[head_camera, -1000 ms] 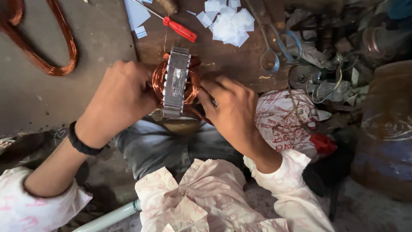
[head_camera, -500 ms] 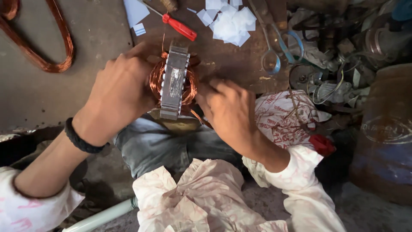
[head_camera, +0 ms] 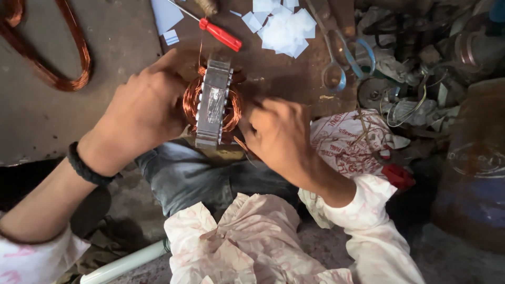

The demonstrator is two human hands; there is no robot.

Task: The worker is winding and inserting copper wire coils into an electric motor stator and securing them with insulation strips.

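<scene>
Head view, from the left: a loose loop of copper wire (head_camera: 47,63) lies on the gray floor. The left hand (head_camera: 139,113) wraps its grip around the left side of the motor core (head_camera: 213,102), a gray metal block wound with shiny copper. Its long side runs away from the person, between both hands. The right hand (head_camera: 276,131) pinches together at the coil's right edge. A red screwdriver (head_camera: 221,34), white paper bits (head_camera: 281,26) and scissors (head_camera: 342,58) lie beyond.

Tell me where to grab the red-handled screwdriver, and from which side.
Grip the red handle, probably from above: the screwdriver lies flat on the work surface, handle toward the stator, thin shaft pointing up-left. Both hands are on the stator.
</scene>
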